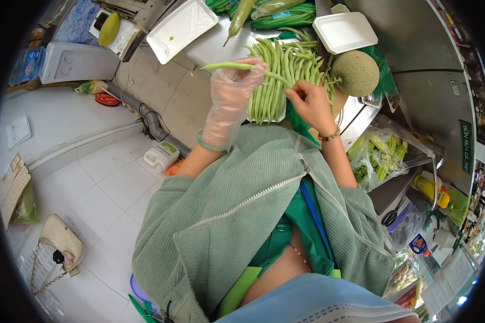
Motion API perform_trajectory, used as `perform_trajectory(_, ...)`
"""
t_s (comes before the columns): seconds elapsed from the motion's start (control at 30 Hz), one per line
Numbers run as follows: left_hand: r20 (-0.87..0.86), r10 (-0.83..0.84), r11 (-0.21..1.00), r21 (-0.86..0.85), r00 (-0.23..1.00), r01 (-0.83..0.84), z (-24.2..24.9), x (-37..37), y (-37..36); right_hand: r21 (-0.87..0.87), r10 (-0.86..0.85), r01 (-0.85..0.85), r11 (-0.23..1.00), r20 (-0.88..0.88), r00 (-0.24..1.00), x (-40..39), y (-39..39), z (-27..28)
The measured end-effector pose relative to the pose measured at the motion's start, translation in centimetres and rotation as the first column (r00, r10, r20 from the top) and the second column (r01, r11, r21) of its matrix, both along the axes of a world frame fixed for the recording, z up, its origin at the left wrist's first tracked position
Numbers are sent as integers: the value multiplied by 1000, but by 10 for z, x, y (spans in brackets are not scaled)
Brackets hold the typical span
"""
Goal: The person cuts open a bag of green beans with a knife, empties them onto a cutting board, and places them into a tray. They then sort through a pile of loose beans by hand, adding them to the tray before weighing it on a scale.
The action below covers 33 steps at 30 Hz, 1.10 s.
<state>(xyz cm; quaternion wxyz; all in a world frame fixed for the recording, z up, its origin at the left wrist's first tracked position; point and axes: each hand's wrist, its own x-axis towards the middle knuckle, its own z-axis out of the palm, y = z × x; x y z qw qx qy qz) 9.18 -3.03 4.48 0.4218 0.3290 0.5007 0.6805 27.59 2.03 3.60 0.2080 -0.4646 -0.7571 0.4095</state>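
Observation:
My left hand (pixel 233 89), in a clear plastic glove, is closed around a long green bean (pixel 277 78). One end of the bean sticks out to the left past my fingers. The other end slants down to my right hand (pixel 310 105), which is bare and pinches the tip between thumb and finger. Just below and behind both hands lies a pile of green beans (pixel 264 105), lined up lengthwise. A netted melon (pixel 355 74) sits to the right of the pile, beyond my right hand.
White foam trays, one at left (pixel 159 40) and one at right (pixel 345 33), flank the counter's back. Wrapped green vegetables (pixel 285 16) lie between them. A bag of leafy greens (pixel 380 156) is at right. Scissors (pixel 393 213) and a yellow bottle (pixel 432 191) are lower right.

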Motion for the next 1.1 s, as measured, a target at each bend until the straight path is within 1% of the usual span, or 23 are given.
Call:
perform_trajectory(0.1,5,39,996,-80,999,-38,5,-1,4,8,70,-70,998,1,998,-3,-2,-1)
perform_trajectory(0.17,19,84,986,-146,996,-81,6,-3,5,18,62,-62,998,-8,998,-4,-4,-1)
perform_trajectory(0.3,22,178,975,-139,984,-173,1,-12,5,17,88,-88,996,29,996,-6,-7,9)
perform_trajectory(0.33,34,195,972,-139,980,-189,-2,-15,5,153,120,-123,981,28,992,-7,-7,7)
perform_trajectory(0.4,60,222,969,-126,973,-213,-5,-17,5,412,184,-184,892,41,982,-8,-7,4)
perform_trajectory(0.5,100,244,967,-107,965,-233,-7,-19,5,404,192,-199,893,59,980,-12,-9,3)
perform_trajectory(0.57,122,256,963,-120,959,-242,-5,-19,5,417,117,-106,903,1,993,-13,-10,-1)
perform_trajectory(0.67,255,264,950,-236,930,-205,-6,-18,2,397,-18,42,917,-65,998,-14,-9,-1)
perform_trajectory(0.7,280,249,956,-227,927,-189,-9,-16,0,383,-69,95,919,-83,994,-14,-9,-1)
perform_trajectory(0.77,330,216,967,-201,919,-156,-16,-11,-1,402,-68,92,911,-73,995,-11,-5,-4)
perform_trajectory(0.8,326,217,969,-186,920,-163,-17,-9,-1,410,-66,88,908,-67,996,-9,-3,-5)
perform_trajectory(0.9,297,223,969,-167,929,-179,-17,-5,-4,549,52,-45,835,2,999,-3,3,-1)
perform_trajectory(1.0,243,202,973,-163,949,-165,-13,-1,-2,529,106,-158,834,127,986,-2,1,0)
perform_trajectory(1.1,211,177,978,-145,961,-148,-12,0,-2,514,34,-123,849,180,983,-2,0,-7)
